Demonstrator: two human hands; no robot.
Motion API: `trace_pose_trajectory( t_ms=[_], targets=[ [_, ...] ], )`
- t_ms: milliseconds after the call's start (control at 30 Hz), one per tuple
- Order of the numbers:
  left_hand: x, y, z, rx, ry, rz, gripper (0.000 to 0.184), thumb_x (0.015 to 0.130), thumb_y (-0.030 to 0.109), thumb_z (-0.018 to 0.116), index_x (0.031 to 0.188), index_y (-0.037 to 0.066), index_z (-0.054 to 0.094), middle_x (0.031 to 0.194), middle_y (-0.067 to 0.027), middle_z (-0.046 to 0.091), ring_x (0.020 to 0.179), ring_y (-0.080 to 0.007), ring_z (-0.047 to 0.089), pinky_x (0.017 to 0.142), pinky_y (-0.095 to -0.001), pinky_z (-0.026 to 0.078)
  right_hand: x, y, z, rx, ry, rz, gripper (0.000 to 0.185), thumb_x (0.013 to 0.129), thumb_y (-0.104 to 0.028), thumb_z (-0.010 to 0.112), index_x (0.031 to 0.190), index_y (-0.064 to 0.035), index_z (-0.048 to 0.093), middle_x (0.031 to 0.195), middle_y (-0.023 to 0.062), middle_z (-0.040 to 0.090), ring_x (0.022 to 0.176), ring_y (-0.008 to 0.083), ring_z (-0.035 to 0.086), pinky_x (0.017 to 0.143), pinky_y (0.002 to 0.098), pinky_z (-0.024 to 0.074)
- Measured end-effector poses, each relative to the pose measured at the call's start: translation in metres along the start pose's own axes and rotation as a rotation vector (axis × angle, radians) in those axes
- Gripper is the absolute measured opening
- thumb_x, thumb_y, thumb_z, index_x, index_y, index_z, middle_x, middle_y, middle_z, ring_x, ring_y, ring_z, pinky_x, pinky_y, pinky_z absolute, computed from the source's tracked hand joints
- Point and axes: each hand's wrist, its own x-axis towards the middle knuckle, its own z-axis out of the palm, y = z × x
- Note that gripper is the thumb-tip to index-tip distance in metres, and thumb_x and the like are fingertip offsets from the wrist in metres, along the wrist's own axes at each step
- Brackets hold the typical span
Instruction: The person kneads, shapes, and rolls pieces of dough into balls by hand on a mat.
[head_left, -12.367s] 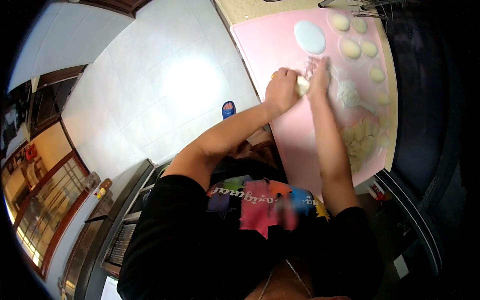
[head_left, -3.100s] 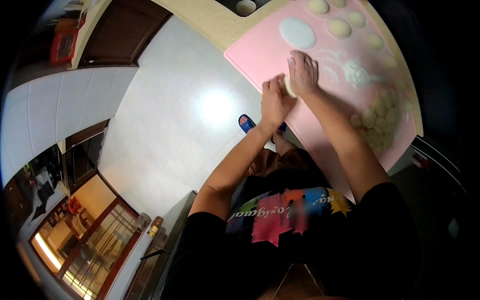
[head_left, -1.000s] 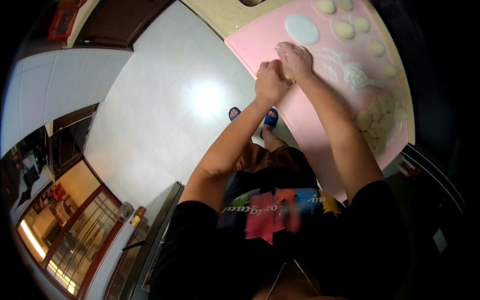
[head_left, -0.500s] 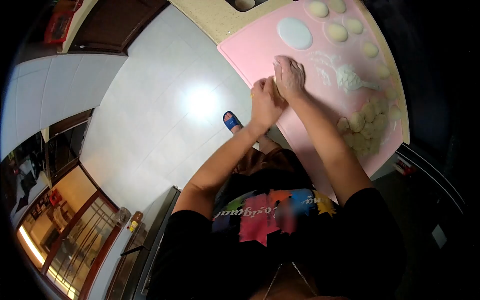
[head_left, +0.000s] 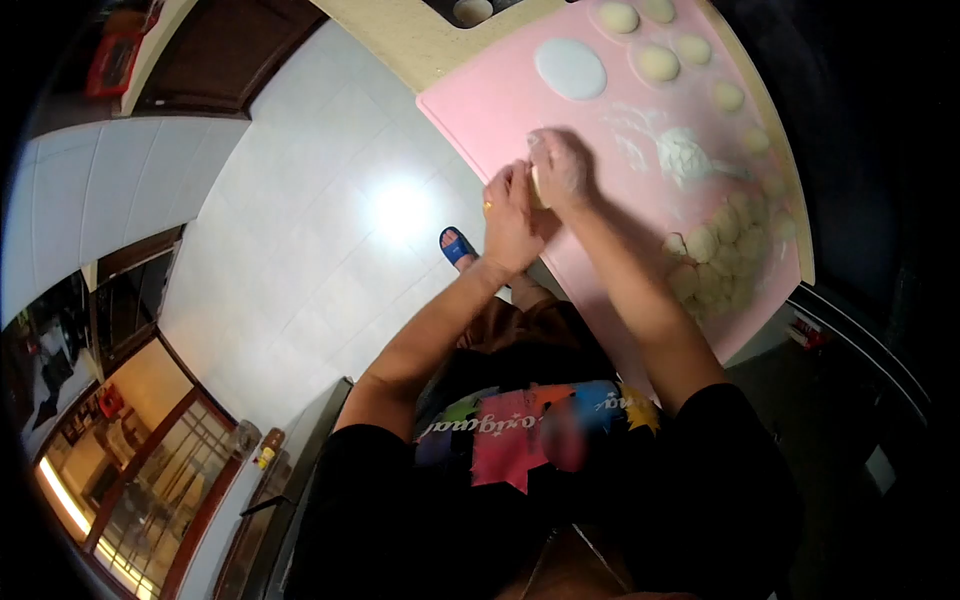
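Both hands are together over the near edge of the pink mat (head_left: 490, 110), closed around a small piece of pale dough (head_left: 540, 188). My left hand (head_left: 512, 215), with a ring on one finger, wraps it from the left. My right hand (head_left: 560, 172) curls over it from the right, so most of the dough is hidden. A pile of dough pieces (head_left: 715, 255) lies on the mat to the right. Beyond my hands is a flat white disc (head_left: 570, 68). A heap of white flour (head_left: 684, 157) sits right of my hands.
Several rounded dough balls (head_left: 657, 63) line the mat's far right side. A dark recess with a round item (head_left: 473, 11) is set in the beige counter (head_left: 385, 40). Tiled floor (head_left: 300, 200) lies to the left, with a foot in a blue slipper (head_left: 457, 247).
My hands have shifted slightly left and nearer my body, and my right hand has turned over the dough, which shows more between them. The whole view has moved slightly too.
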Motion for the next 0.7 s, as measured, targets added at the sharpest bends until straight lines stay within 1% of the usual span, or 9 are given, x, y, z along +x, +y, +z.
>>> trace_pose_trajectory(
  t_ms=[67,167,200,267,333,433,500,567,700],
  targets=[
    [0.025,-0.014,-0.009,-0.029,0.08,0.027,0.082,0.068,0.002,0.062,0.146,-0.003,0.037,0.139,-0.0283,0.042,0.127,-0.0442,0.041,0.111,-0.0503,0.032,0.031,0.009,-0.026,-0.038,0.07,0.068,0.022,0.094,-0.022,0.061,0.111,-0.0079,0.066,0.099,0.0189,0.07,0.091,0.0392,0.065,0.086,0.0467,0.0503],
    [0.066,-0.028,-0.028,0.2,0.047,0.024,0.092,0.073,0.026,0.077,0.145,-0.011,0.032,0.144,-0.0301,0.039,0.138,-0.0447,0.034,0.118,-0.0476,0.026,0.055,0.044,-0.085,-0.303,0.276,-0.077,0.029,0.095,-0.029,0.061,0.115,-0.0087,0.066,0.1,0.017,0.07,0.091,0.0375,0.065,0.087,0.0484,0.0483],
    [0.074,-0.032,-0.032,0.356,-0.05,-0.006,0.1,0.072,0.033,0.081,0.146,-0.012,0.031,0.15,-0.0297,0.034,0.142,-0.0437,0.029,0.12,-0.0458,0.024,0.052,0.051,-0.096,-0.518,0.157,-0.08,0.034,0.094,-0.029,0.062,0.121,-0.0083,0.064,0.11,0.0138,0.069,0.104,0.0334,0.063,0.095,0.0478,0.0454],
    [0.084,-0.021,-0.041,0.588,-0.268,-0.115,0.114,0.069,0.046,0.086,0.149,-0.011,0.027,0.159,-0.0285,0.023,0.15,-0.0417,0.017,0.123,-0.0425,0.02,0.035,0.048,-0.09,-0.564,0.056,-0.202,0.035,0.094,-0.029,0.062,0.122,-0.0067,0.064,0.116,0.0127,0.068,0.111,0.0328,0.061,0.1,0.0474,0.0433],
    [0.091,-0.017,-0.043,0.579,-0.267,-0.139,0.117,0.067,0.045,0.087,0.149,-0.011,0.026,0.159,-0.0283,0.023,0.15,-0.0416,0.017,0.123,-0.0422,0.02,0.026,0.015,-0.081,-0.605,-0.147,-0.402,0.047,0.093,-0.033,0.064,0.132,-0.0072,0.058,0.137,0.0087,0.059,0.131,0.0267,0.049,0.113,0.0465,0.0333],
    [0.087,-0.021,-0.045,0.578,-0.279,-0.165,0.12,0.064,0.044,0.09,0.15,-0.01,0.024,0.159,-0.0278,0.023,0.15,-0.0411,0.018,0.123,-0.0417,0.02,0.074,0.002,-0.068,-0.694,-0.172,-0.517,0.059,0.093,-0.038,0.064,0.141,-0.008,0.05,0.147,0.0114,0.05,0.139,0.0291,0.041,0.115,0.0513,0.0282],
    [0.087,-0.022,-0.045,0.579,-0.282,-0.169,0.122,0.063,0.043,0.091,0.15,-0.01,0.023,0.159,-0.0275,0.024,0.15,-0.0408,0.019,0.123,-0.0415,0.02,0.097,0.032,-0.078,-0.841,-0.086,-0.275,0.065,0.098,-0.047,0.053,0.151,-0.0103,0.04,0.159,0.0149,0.033,0.147,0.035,0.027,0.117,0.0584,0.0211],
    [0.089,-0.02,-0.042,0.592,-0.292,-0.172,0.121,0.063,0.041,0.091,0.15,-0.011,0.024,0.159,-0.0277,0.024,0.149,-0.041,0.02,0.122,-0.0419,0.022,0.077,0.057,-0.096,-0.89,0.004,-0.024,0.067,0.099,-0.049,0.052,0.153,-0.0117,0.037,0.161,0.0175,0.027,0.149,0.0382,0.021,0.118,0.0628,0.0162],
    [0.087,-0.019,-0.037,0.606,-0.276,-0.178,0.12,0.063,0.041,0.091,0.15,-0.011,0.025,0.159,-0.0282,0.024,0.148,-0.0417,0.021,0.122,-0.0426,0.022,-0.02,0.039,-0.085,-0.762,-0.118,-0.119,0.069,0.098,-0.05,0.052,0.154,-0.0127,0.037,0.162,0.018,0.025,0.149,0.0421,0.018,0.117,0.0652,0.015]
  ],
)
